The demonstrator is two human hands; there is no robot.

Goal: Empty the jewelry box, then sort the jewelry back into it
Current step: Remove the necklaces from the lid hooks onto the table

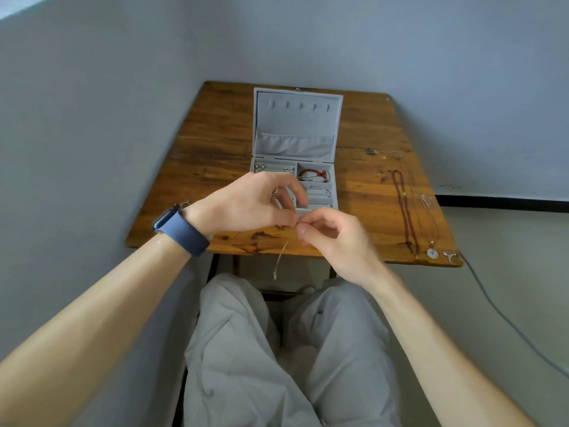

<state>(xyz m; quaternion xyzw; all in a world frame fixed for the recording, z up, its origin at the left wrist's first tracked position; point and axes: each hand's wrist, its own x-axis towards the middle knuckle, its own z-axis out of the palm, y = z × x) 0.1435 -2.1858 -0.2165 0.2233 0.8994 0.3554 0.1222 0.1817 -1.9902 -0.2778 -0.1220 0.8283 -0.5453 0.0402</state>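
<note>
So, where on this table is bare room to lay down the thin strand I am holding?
Widest bare wood for the strand lies left of the jewelry box, out to the table's left edge. A narrower strip runs between the box and the necklaces. The right edge is crowded with necklaces.

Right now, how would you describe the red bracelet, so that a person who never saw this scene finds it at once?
On the wooden table lies an open grey jewelry box. The red bracelet lies in the far right compartment of its tray. It is the only red piece in the box; its neighbours are silvery or pale.
</note>
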